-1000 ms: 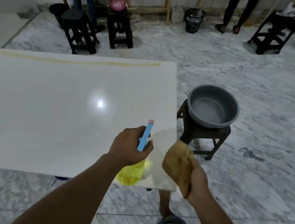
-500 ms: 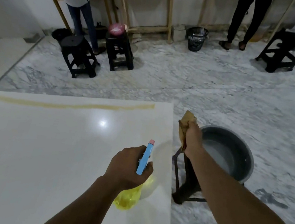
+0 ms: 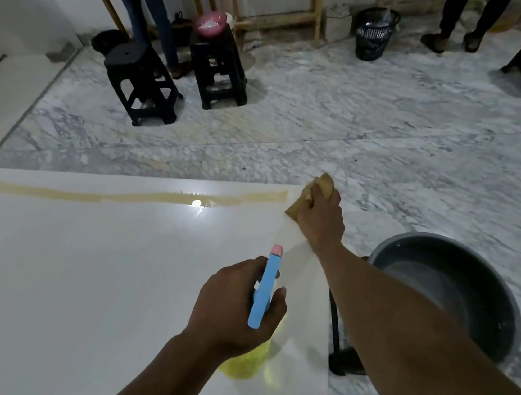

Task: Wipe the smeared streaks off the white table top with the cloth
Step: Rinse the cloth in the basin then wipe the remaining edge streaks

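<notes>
the right hand [image 3: 321, 219] has its grip clamped on the tan cloth [image 3: 317, 187] — fingers curled over it, pressing it down at the far right corner of the white surface [image 3: 81, 274], at the end of the yellowish streak [image 3: 122, 198] along the far edge. that arm is stretched out straight. the left hand [image 3: 233, 308] hovers nearer, grip closed round a spray bottle [image 3: 264, 290] — blue head, yellow body. a grey basin [image 3: 450, 284] sits on a black stool [image 3: 343, 359] beside the surface.
</notes>
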{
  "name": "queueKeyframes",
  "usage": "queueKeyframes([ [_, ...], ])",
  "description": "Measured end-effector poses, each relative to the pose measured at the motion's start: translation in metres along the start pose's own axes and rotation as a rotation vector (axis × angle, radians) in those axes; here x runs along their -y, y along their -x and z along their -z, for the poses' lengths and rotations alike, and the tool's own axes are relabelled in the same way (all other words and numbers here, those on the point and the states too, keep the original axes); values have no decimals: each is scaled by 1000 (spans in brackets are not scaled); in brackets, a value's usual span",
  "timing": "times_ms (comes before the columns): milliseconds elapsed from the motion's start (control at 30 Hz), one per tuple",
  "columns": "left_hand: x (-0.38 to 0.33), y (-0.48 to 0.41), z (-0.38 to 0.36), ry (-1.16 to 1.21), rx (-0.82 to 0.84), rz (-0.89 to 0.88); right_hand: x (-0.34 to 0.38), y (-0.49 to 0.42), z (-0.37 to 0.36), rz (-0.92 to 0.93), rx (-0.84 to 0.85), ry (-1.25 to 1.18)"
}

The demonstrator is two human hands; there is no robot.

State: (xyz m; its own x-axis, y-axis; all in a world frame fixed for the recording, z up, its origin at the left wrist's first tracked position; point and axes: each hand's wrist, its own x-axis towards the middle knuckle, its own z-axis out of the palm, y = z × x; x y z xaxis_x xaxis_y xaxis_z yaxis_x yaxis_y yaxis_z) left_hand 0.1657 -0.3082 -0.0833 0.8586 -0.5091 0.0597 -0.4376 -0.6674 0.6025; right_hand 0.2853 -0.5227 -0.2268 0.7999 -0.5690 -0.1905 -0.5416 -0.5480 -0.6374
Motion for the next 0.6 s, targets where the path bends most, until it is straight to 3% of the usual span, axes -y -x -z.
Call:
queueKeyframes([
  [267,1,30,-2,13,-17,-36,-29,71,-11,42,-55,63],
  [600,-13,184,17,31,-16,-60,-81,281,-9,-23,-6,148],
])
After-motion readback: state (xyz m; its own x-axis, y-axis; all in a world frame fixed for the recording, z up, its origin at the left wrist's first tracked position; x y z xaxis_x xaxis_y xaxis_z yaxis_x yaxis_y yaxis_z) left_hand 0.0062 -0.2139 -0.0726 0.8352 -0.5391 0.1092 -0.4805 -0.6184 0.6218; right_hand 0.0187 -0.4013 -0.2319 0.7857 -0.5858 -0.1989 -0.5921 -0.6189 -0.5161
